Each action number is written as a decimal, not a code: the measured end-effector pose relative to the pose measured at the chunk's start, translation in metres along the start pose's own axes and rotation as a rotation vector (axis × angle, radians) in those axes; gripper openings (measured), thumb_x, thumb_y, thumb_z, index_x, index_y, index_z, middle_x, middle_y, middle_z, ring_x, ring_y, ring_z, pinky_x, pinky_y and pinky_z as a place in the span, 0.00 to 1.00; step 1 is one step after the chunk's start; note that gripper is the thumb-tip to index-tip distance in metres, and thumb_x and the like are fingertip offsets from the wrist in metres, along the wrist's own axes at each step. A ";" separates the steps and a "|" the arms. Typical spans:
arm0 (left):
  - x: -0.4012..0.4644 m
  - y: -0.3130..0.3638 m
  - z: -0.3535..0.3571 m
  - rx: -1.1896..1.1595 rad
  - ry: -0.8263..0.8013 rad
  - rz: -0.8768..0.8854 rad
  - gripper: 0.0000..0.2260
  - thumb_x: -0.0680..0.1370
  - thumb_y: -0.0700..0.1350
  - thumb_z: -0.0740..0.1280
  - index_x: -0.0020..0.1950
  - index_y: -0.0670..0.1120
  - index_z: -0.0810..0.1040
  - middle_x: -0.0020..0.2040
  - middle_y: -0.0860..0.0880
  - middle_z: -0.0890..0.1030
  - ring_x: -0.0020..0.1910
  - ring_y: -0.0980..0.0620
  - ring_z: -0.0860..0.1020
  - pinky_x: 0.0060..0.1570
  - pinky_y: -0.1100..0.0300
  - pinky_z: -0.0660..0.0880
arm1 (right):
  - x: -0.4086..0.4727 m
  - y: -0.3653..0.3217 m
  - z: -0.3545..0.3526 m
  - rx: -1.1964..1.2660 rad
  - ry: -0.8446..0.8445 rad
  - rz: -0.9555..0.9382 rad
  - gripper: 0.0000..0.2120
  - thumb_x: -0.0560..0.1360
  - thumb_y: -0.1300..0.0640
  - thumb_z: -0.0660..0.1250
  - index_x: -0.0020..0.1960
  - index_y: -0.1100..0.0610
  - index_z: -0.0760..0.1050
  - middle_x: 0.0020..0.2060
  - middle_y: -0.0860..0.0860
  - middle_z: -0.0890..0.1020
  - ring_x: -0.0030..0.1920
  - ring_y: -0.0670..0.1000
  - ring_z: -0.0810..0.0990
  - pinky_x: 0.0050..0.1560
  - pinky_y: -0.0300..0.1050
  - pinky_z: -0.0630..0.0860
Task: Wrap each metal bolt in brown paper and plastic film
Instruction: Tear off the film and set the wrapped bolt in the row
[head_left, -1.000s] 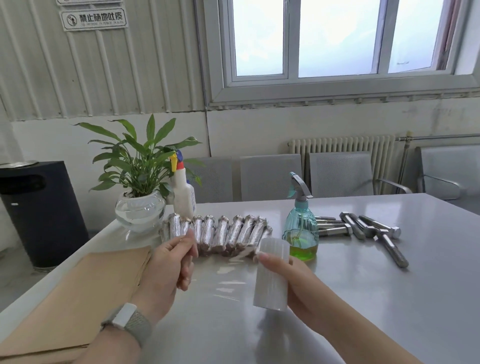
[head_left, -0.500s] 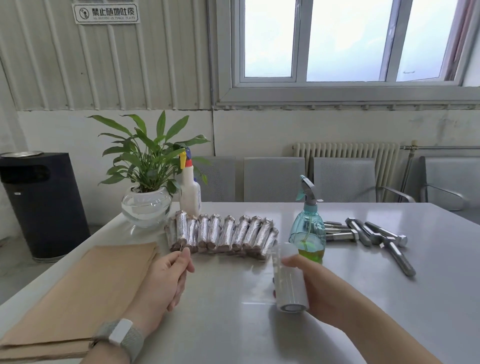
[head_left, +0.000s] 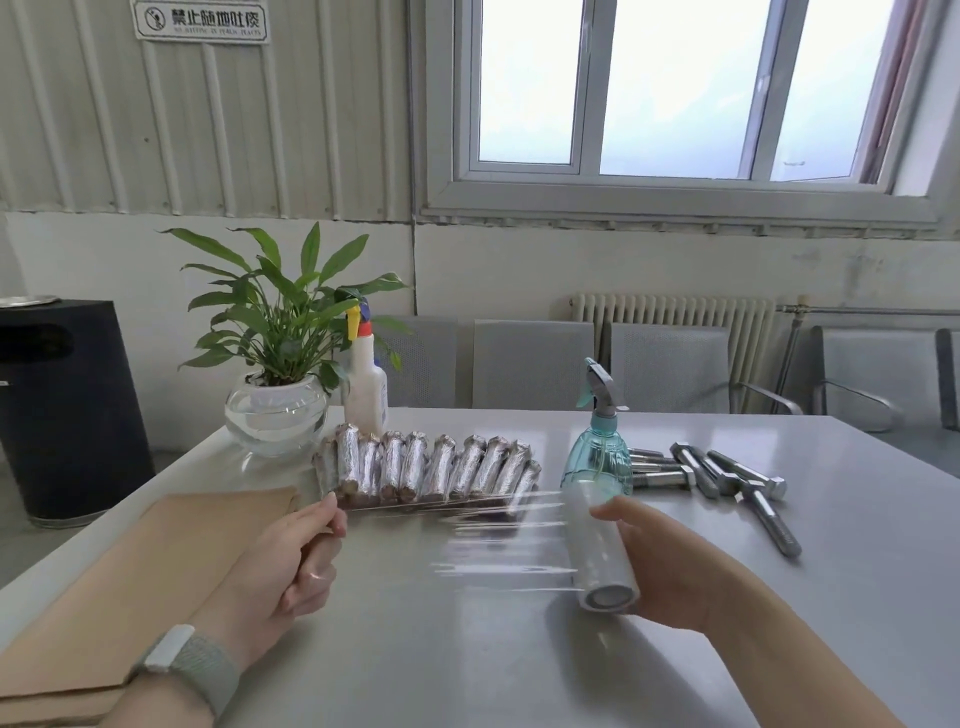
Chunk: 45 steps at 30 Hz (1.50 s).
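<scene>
My right hand (head_left: 670, 566) grips a white roll of plastic film (head_left: 597, 551) held low over the grey table (head_left: 519, 665). A clear sheet of film (head_left: 467, 540) stretches from the roll leftward to my left hand (head_left: 296, 566), which pinches its free edge. Behind the sheet lies a row of several wrapped bolts (head_left: 426, 467). Several bare metal bolts (head_left: 727, 478) lie at the right. A stack of brown paper (head_left: 135, 577) sits at the left, under my left forearm.
A teal spray bottle (head_left: 597, 447) stands just behind the roll. A white spray bottle (head_left: 366, 389) and a plant in a glass bowl (head_left: 275, 415) stand at the back left. Grey chairs (head_left: 665, 364) line the far table edge. A black bin (head_left: 62, 410) is beyond the left edge.
My hands have drawn apart, the left pulling the film's edge leftward, so a longer sheet now spans between them. The roll has tipped from upright to lying nearly level.
</scene>
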<state>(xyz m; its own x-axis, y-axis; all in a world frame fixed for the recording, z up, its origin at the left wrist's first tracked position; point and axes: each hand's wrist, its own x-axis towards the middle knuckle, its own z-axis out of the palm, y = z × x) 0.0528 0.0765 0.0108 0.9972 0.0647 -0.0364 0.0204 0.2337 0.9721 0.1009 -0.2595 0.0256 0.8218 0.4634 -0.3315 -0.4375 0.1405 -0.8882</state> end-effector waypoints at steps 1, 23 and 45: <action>0.001 -0.001 -0.003 0.018 0.015 -0.002 0.15 0.81 0.50 0.61 0.38 0.43 0.72 0.21 0.49 0.58 0.14 0.56 0.54 0.24 0.66 0.47 | -0.001 -0.002 -0.002 -0.015 0.012 -0.004 0.20 0.67 0.52 0.71 0.54 0.63 0.75 0.38 0.58 0.79 0.36 0.56 0.79 0.37 0.47 0.79; -0.008 -0.013 0.007 1.657 0.316 0.047 0.20 0.82 0.60 0.48 0.41 0.52 0.72 0.47 0.54 0.80 0.53 0.50 0.79 0.49 0.58 0.71 | -0.043 -0.002 -0.040 -0.806 0.628 0.033 0.27 0.70 0.31 0.65 0.52 0.54 0.74 0.44 0.51 0.79 0.34 0.47 0.79 0.29 0.36 0.71; -0.014 -0.041 0.005 1.434 0.203 0.468 0.05 0.79 0.45 0.63 0.49 0.56 0.70 0.43 0.54 0.69 0.45 0.50 0.74 0.46 0.54 0.70 | -0.030 -0.002 -0.058 -1.495 0.776 0.101 0.19 0.79 0.37 0.51 0.52 0.52 0.65 0.41 0.51 0.74 0.44 0.55 0.75 0.49 0.50 0.75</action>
<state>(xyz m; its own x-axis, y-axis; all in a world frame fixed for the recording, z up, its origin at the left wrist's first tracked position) 0.0388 0.0614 -0.0270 0.9096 0.0199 0.4150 -0.1153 -0.9476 0.2981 0.0982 -0.3245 0.0185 0.9858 -0.1548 -0.0650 -0.1651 -0.9645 -0.2061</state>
